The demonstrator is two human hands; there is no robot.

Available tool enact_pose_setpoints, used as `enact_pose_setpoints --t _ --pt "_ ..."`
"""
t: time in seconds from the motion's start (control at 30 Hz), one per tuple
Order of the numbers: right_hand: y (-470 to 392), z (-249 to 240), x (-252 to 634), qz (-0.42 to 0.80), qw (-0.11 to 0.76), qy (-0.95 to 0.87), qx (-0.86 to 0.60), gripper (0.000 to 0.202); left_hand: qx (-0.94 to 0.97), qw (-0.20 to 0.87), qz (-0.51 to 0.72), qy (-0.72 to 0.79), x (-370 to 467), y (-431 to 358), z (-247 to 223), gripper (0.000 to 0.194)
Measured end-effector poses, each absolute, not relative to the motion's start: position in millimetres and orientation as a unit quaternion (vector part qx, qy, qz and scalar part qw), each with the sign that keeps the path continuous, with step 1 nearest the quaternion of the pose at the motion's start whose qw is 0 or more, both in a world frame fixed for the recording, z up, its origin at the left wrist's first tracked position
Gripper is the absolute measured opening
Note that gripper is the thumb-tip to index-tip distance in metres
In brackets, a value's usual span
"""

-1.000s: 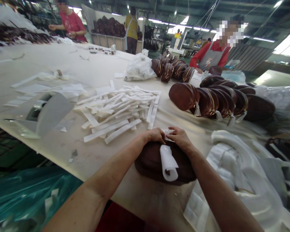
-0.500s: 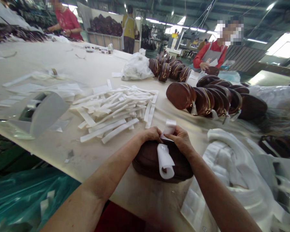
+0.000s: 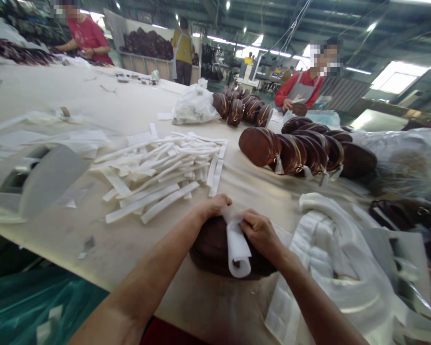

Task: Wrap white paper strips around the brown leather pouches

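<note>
Here we have both hands on a dark brown bag (image 3: 212, 247), which lies on the bench (image 3: 68, 86) near six o'clock in our view. A curled white wrap (image 3: 238, 247) lies over it, its rolled end toward six. Our right hand (image 3: 261, 232), at the wrap's one o'clock, has its fingers narrow, pinching the upper edge; our left hand (image 3: 215, 206) is at eleven, and we cannot tell whether its fingers grip anything. We see white strips (image 3: 161, 167) piled at nine, brown bags (image 3: 294, 149) grouped between two and three, and a white roll (image 3: 321, 239) at four.
</note>
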State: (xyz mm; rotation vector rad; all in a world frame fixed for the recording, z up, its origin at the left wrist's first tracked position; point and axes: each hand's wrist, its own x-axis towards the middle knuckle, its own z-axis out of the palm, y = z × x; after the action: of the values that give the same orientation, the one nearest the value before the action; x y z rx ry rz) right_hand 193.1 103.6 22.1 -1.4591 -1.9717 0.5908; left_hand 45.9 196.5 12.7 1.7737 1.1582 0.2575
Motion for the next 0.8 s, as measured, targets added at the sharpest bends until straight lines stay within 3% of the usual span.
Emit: enact_pose_setpoints --t 0.13,0.3,0.4,0.63,0.8 --pt "66.8 22.6 181.3 0.071 0.323 -0.774 -0.539 0.031 0.761 0.450 0.088 0.460 40.7 177.8 33.1 0.013" --pt "35.7 23.8 171.7 -0.037 0.401 -0.777 -0.484 0.035 0.801 0.364 0.171 0.443 33.8 147.7 54.5 0.005" --pt "36.4 23.3 177.5 0.000 0.411 -0.768 -0.491 0.033 0.806 0.357 0.131 0.453 39.0 149.6 53.9 0.008" --pt "71.9 19.3 197.4 0.263 0.362 -0.723 -0.527 0.025 0.773 0.417 0.015 0.478 53.5 183.5 27.7 0.008" --pt "66.9 26.9 198.1 0.289 0.351 -0.728 -0.513 0.019 0.782 0.414 0.008 0.467 51.1 184.3 24.8 0.009"
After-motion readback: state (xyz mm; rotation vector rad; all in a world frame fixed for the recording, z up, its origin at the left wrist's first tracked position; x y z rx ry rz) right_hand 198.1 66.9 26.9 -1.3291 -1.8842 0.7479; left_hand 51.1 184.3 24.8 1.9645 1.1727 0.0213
